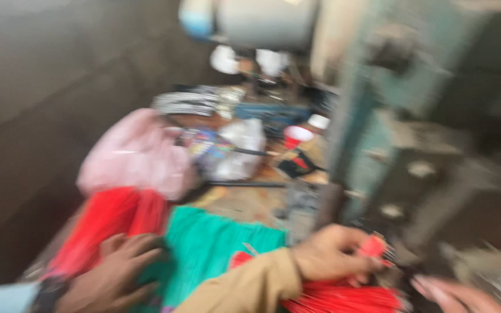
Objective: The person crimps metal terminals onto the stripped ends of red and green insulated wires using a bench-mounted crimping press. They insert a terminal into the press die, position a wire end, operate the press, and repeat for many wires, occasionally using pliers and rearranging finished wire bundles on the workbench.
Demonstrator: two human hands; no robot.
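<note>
A small red piece (373,246) is pinched in the closed grip of the right hand (329,252) at lower right. The red strand bundle (343,298) lies directly below, running rightward. The left hand (114,272) rests flat, holding nothing, at lower left.

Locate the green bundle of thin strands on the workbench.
In the head view, the green bundle lies low at centre, between the red bundle by the left hand and the right hand.

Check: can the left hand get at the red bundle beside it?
Probably yes: the left hand rests right at the red bundle, fingertips at its edge, with nothing between them, though the picture is blurred.
</note>
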